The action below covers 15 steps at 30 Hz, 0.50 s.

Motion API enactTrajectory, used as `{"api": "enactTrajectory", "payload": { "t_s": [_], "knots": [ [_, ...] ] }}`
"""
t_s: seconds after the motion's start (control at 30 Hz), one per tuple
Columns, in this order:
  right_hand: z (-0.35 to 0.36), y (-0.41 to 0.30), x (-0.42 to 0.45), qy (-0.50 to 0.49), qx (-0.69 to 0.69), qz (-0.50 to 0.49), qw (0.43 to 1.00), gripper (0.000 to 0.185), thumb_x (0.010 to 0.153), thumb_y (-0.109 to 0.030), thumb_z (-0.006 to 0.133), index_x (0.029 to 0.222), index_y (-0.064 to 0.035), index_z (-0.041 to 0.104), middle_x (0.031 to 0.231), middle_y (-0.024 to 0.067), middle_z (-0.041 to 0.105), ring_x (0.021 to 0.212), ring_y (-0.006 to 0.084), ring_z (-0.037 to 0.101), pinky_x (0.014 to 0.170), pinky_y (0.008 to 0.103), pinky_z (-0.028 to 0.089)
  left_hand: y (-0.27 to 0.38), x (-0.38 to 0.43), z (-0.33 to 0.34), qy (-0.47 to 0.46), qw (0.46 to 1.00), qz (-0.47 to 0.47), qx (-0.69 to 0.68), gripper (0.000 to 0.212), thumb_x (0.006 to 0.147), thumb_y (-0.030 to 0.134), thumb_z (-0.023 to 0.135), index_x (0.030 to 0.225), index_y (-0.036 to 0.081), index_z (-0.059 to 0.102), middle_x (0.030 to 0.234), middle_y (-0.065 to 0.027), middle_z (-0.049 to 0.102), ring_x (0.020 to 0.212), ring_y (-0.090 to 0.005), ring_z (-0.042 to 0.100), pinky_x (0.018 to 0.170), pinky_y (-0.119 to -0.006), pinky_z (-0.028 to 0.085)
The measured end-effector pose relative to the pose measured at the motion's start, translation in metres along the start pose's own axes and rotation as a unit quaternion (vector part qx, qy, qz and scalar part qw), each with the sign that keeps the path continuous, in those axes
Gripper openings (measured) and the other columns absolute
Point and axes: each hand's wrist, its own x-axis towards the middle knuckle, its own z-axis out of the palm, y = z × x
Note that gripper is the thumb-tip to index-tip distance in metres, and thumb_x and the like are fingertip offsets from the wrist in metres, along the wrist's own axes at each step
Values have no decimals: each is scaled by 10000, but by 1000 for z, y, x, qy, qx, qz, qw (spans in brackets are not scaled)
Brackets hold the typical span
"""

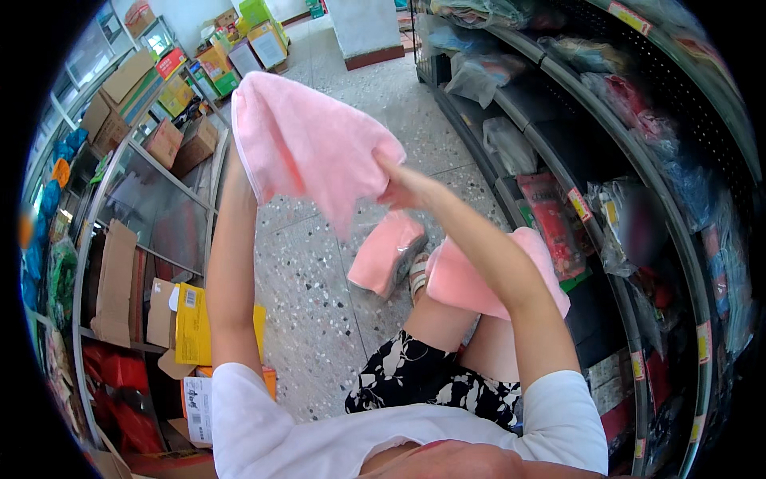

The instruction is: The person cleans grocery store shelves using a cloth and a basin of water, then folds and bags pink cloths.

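Note:
A pink towel (pixel 311 132) hangs in the air between my two raised arms. My right hand (pixel 407 182) pinches its edge at the right side. The towel covers my left hand at its upper left corner, so those fingers are hidden. Folded pink cloth (pixel 473 278) rests across my knees, under my right forearm. A pack of folded pink cloths in clear plastic (pixel 386 254) lies on the floor beside my sandal (pixel 418 276).
Right of me, dark metal shelves (pixel 538 143) hold plastic-wrapped goods. On my left stands a metal-framed glass case (pixel 155 203) with cardboard boxes (pixel 116 287) and a yellow box (pixel 192 323). More boxes (pixel 266 45) are stacked farther back, near a white pillar (pixel 366 27).

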Motion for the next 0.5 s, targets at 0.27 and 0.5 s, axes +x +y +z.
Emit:
{"api": "enactTrajectory", "payload": {
  "t_s": [0.27,0.5],
  "knots": [
    [8,-9,-31,12,243,-79,967,278,876,-287,482,1098,-121,494,956,75,595,879,208,583,781,383,470,-25,1,-49,119,992,27,-24,290,897,374,435,972,107,521,943,-15,556,879,-129,525,776,-300,449],
    [-69,-99,-96,53,75,-256,962,236,838,-169,554,1016,-16,559,940,61,618,827,147,601,756,301,490,-54,8,-100,114,972,-195,66,191,848,164,527,982,46,594,892,-48,608,728,-123,577,622,-244,479]
  ]
}}
